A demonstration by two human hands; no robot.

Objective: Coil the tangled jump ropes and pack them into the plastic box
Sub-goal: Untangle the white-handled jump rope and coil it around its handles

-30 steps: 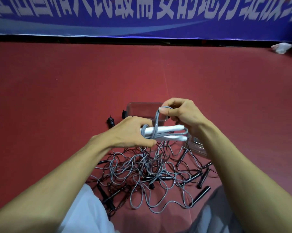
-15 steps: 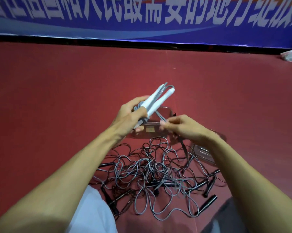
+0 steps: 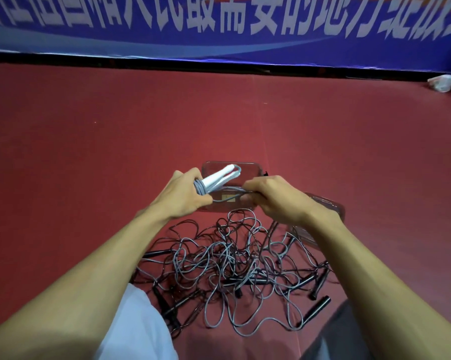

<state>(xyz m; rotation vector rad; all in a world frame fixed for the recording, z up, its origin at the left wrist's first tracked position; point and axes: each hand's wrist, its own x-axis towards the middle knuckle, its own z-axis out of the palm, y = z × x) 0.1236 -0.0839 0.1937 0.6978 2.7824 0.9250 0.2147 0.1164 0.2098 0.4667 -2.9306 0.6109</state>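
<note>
My left hand (image 3: 184, 194) grips a jump rope with two white handles (image 3: 217, 178) and grey cord wound round them; the handles point up and to the right. My right hand (image 3: 268, 197) pinches the grey cord's loose end, which stretches tight between both hands. Just behind and under my hands the clear plastic box (image 3: 247, 168) stands on the red floor. Below my hands lies a tangled heap of grey and black jump ropes (image 3: 232, 266) with black handles.
A clear lid (image 3: 328, 207) lies on the floor right of the box, partly behind my right wrist. My knees frame the heap at the bottom. A blue banner runs along the far wall, with a white crumpled object (image 3: 443, 81) at its foot on the right.
My left hand has lowered the white handles towards the box. My right hand moved up and left, drawing the cord taut across the wound bundle.
</note>
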